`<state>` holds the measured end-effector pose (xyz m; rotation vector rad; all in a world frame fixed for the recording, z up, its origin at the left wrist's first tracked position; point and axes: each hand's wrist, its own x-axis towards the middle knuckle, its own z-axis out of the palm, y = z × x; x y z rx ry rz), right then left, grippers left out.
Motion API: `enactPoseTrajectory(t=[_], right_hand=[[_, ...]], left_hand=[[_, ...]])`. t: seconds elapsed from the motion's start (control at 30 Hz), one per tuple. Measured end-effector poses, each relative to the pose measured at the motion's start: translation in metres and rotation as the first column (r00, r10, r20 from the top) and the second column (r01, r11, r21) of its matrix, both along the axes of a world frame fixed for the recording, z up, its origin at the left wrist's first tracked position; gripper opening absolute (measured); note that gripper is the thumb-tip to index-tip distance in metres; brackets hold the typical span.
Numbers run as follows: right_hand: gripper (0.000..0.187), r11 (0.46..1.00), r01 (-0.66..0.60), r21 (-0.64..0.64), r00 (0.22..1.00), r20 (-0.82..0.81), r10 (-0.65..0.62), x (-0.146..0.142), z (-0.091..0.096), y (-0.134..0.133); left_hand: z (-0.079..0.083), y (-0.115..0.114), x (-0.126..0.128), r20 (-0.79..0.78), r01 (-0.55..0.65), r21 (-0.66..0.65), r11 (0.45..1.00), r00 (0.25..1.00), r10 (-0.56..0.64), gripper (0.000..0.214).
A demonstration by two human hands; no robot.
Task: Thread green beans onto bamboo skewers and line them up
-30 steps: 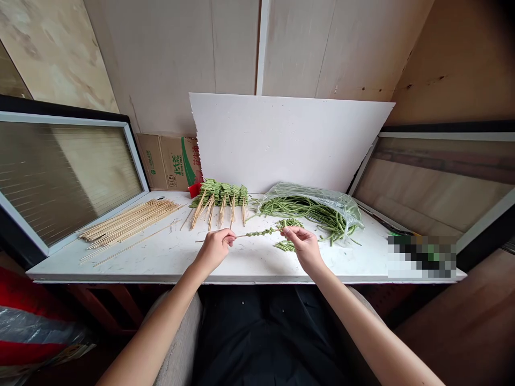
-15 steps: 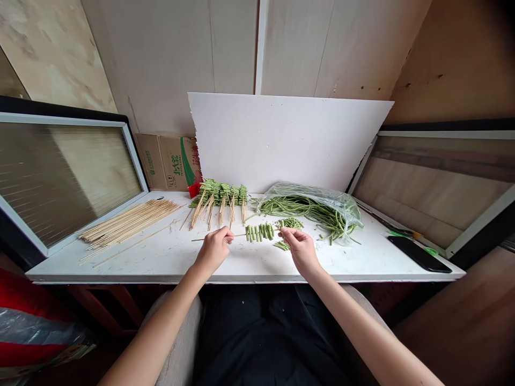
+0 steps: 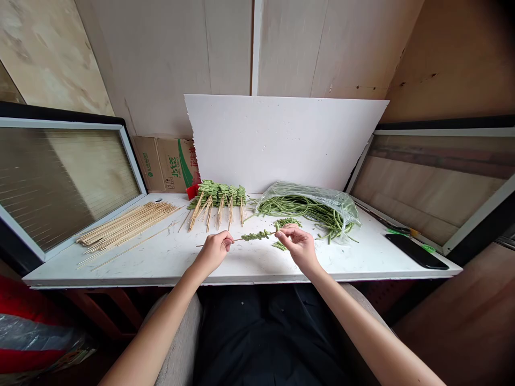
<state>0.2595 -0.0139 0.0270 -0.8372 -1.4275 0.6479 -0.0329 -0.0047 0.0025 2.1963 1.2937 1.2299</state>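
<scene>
My left hand [image 3: 215, 249] is closed around a thin bamboo skewer [image 3: 238, 239], held nearly level above the table. Several short pieces of green long bean [image 3: 257, 235] are threaded side by side along it, right of my fist. At the skewer's right end, my right hand [image 3: 296, 244] pinches one short bean piece [image 3: 277, 227], upright between thumb and fingers. Whether the skewer's tip has entered that piece, I cannot tell. Just behind my right hand lies a small heap of cut bean pieces [image 3: 288, 221], partly hidden by it.
Loose skewers [image 3: 129, 225] lie at the left. Finished bean skewers [image 3: 219, 194] are stacked at the back, near a cardboard box [image 3: 163, 163]. A clear plastic bag [image 3: 322, 195] holds long whole beans [image 3: 289, 205]. A black phone [image 3: 416, 251] rests at the right on the white table [image 3: 241, 271].
The threaded bean pieces have turned on the skewer, from hanging upright to lying flatter. An upright bean piece now shows in my right fingers at the skewer's end. The view has shifted slightly.
</scene>
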Motion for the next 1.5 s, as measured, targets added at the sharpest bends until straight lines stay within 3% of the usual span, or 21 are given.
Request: enactPoseTrajectory(t=[0.2, 0.6, 0.83, 1.0, 1.2, 1.37, 1.5], right_hand=[[0.025, 0.999, 0.013, 0.036, 0.999, 0.043, -0.014, 0.0, -0.002, 0.002], [0.017, 0.996, -0.026, 0.086, 1.0, 0.005, 0.026, 0.003, 0.004, 0.0], [0.023, 0.999, 0.01, 0.049, 1.0, -0.003, -0.009, 0.001, 0.0, 0.002], [0.029, 1.0, 0.022, -0.013, 1.0, -0.022, -0.022, -0.002, 0.002, -0.002], [0.034, 0.994, 0.051, -0.093, 0.997, -0.044, -0.056, -0.006, 0.0, -0.004], [0.039, 0.979, -0.017, -0.204, 0.994, -0.114, -0.006, -0.01, -0.001, -0.006], [0.04, 0.975, -0.032, -0.22, 0.989, -0.15, -0.001, -0.012, 0.0, -0.008]], left_hand=[[0.0, 0.001, -0.003, 0.008, 0.016, -0.024, 1.0, 1.0, -0.016, 0.021], [-0.009, -0.004, 0.013, 0.093, 0.167, -0.157, 0.973, 0.984, -0.154, 0.028], [-0.009, -0.002, 0.01, 0.054, 0.042, -0.025, 0.999, 0.998, -0.041, 0.027], [-0.007, -0.003, 0.011, 0.03, 0.036, 0.045, 0.998, 0.999, -0.037, 0.027], [-0.007, -0.004, 0.01, 0.03, -0.008, 0.074, 0.997, 1.0, 0.006, 0.021], [-0.002, -0.005, 0.012, 0.046, -0.05, 0.096, 0.994, 0.998, 0.046, 0.02], [0.002, -0.007, 0.014, 0.05, -0.07, 0.104, 0.992, 0.997, 0.065, 0.023]])
